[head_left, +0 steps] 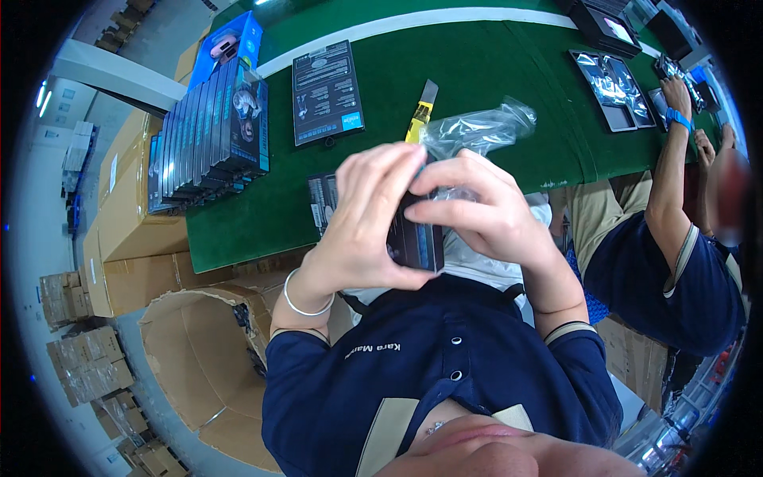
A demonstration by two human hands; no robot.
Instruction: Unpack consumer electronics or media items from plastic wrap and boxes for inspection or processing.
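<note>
A dark, narrow box [417, 242] with a blue strip is held in front of my chest. My left hand [362, 219] grips it from the left, thumb beneath and fingers over the top. Curled fingers of my right hand [489, 207] press on its upper right side. Clear plastic film [485, 131] lies crumpled just beyond my right hand, and some shows between its fingers. Beyond my hands lies a yellow utility knife [421, 113], blade pointing away. Another dark printed box [321, 200] rests on the table, partly hidden behind my left hand.
A flat black box [327, 94] lies on the green table [246, 242]. At left stand a row of dark boxes [203, 143] and a blue box [230, 44]. An open carton [203, 358] is below. At right, a co-worker's hand [675, 95] is near an open tray [612, 91].
</note>
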